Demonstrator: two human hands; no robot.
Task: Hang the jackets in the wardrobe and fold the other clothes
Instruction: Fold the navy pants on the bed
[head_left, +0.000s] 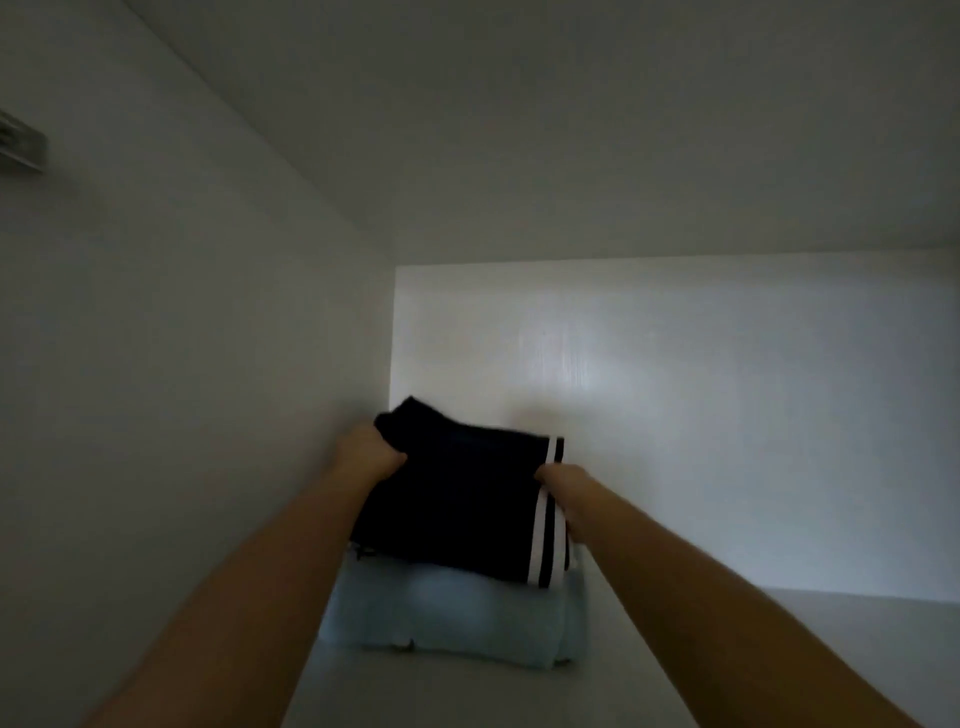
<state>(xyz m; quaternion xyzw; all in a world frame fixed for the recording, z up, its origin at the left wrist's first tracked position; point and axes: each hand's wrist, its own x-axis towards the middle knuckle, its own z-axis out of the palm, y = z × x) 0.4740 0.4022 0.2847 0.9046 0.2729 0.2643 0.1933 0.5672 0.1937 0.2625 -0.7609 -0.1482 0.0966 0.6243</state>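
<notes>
A folded black garment with white side stripes (462, 499) lies on top of a folded light blue garment (452, 618) on a white wardrobe shelf (727, 660). My left hand (366, 449) grips the black garment's far left edge, fingers curled into the cloth. My right hand (563, 480) holds its right edge by the stripes; its fingers are hidden under the fabric. Both bare forearms reach in from below.
The shelf compartment is dim. Its white left wall (182, 389) stands close beside the pile and the back panel (675, 389) is just behind it. The compartment's ceiling (571, 130) is overhead. A metal fitting (21, 145) sits on the left wall.
</notes>
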